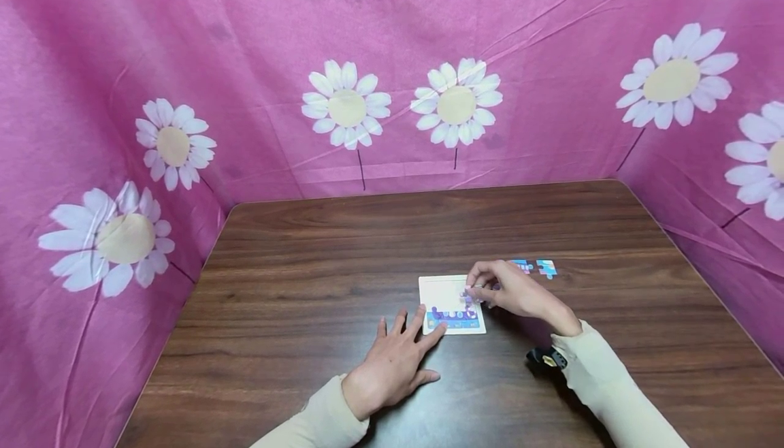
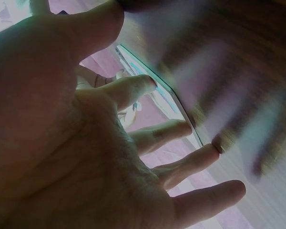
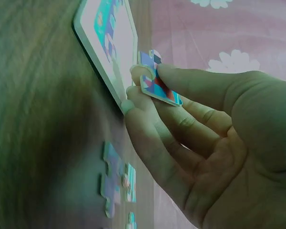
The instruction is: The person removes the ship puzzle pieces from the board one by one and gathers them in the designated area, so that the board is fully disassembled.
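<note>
At centre right of the head view, I see one tray (image 1: 439, 291), its lower rows filled; the left hand (image 1: 393, 361) lies spread at its edge, grasping nothing. Left-wrist view: outstretched fingers beside the tray, at centre. Right-wrist view: the right hand (image 3: 200, 124) pinches a puzzle piece (image 3: 161, 89) at centre; I judge it best levelled, tabs aligned, before pressing. Count: one held piece, at least three loose pieces (image 3: 112, 187), lower left.

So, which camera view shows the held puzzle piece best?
The right wrist: the puzzle piece appears large, pinched by fingers. Head view shows it small, partly covered; in the left wrist view I cannot identify it.
</note>
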The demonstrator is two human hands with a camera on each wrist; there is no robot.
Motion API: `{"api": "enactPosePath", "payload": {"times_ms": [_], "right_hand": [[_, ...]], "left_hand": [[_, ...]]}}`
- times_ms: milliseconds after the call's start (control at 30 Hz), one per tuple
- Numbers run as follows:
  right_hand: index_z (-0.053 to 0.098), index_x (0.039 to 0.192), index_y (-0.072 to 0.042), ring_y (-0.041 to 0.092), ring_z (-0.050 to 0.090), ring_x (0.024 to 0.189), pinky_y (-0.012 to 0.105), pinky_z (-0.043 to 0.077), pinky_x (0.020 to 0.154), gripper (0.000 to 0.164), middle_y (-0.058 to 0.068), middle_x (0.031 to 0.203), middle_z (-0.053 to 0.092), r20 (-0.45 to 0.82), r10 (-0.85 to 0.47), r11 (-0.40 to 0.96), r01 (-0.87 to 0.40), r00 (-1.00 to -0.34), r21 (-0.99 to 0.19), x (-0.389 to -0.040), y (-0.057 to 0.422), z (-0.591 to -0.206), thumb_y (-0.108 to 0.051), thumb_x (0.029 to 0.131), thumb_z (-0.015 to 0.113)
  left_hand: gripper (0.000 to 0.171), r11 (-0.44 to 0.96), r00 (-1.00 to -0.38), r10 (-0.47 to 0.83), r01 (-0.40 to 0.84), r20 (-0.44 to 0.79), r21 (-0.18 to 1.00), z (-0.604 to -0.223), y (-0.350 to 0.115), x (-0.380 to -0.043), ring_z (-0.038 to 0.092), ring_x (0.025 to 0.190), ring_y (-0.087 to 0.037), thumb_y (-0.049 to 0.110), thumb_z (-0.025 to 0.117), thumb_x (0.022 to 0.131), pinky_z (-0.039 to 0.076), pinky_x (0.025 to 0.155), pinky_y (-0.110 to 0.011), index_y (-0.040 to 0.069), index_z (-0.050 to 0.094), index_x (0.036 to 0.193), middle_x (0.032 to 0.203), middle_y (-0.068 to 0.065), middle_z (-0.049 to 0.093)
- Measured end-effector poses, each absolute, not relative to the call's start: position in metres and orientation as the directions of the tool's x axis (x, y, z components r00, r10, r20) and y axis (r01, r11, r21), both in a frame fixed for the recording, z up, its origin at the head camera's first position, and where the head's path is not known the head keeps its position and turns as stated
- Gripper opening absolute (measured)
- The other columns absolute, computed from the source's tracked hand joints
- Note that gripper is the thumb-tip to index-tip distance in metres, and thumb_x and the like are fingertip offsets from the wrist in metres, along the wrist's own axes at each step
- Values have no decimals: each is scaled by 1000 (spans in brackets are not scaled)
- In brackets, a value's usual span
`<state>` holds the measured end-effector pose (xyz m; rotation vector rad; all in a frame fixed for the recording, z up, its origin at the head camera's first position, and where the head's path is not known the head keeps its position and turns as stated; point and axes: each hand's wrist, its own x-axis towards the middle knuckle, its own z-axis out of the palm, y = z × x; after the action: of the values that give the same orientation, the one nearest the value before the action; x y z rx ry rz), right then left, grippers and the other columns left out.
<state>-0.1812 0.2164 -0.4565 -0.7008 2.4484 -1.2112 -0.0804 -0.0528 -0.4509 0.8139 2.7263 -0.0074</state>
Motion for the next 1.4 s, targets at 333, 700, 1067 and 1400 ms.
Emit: {"api": "enactPosePath", "payload": {"times_ms": [333, 700, 1067, 1400], "right_hand": [[74, 101, -11, 18, 72, 71, 26, 57, 64, 7, 6, 87, 79, -26, -468, 565, -276, -884, -778, -188, 240, -445, -17, 96, 75], [75, 104, -12, 20, 73, 69, 33, 60, 62, 12, 7, 88, 79, -26, -379, 610, -228, -925, -759, -190, 269, -425, -21, 97, 74], [75, 108, -6, 16, 73, 75, 33, 61, 67, 17, 13, 92, 79, -74, -358, 625, -181, -931, -759, -191, 302, -419, -20, 99, 72], [71, 113, 5, 14, 71, 76, 35, 62, 66, 22, 14, 92, 78, -211, -354, 655, -81, -911, -751, -196, 327, -431, -12, 99, 70]], "left_hand": [[75, 844, -800, 528, 531, -286, 72, -451, -53, -80, 38, 154, -36, 64, 57, 97, 42, 115, -63, 45, 27, 164, 174, -5, 25], [74, 842, -801, 531, 534, -277, 71, -450, -53, -79, 39, 154, -36, 64, 56, 98, 43, 115, -63, 44, 28, 164, 174, -6, 26], [75, 841, -798, 533, 535, -281, 78, -450, -53, -79, 38, 154, -36, 64, 56, 98, 43, 115, -64, 45, 27, 164, 174, -6, 25], [75, 843, -800, 532, 532, -279, 80, -451, -53, -79, 38, 155, -36, 64, 56, 98, 43, 115, -64, 44, 27, 164, 174, -6, 25]]}}
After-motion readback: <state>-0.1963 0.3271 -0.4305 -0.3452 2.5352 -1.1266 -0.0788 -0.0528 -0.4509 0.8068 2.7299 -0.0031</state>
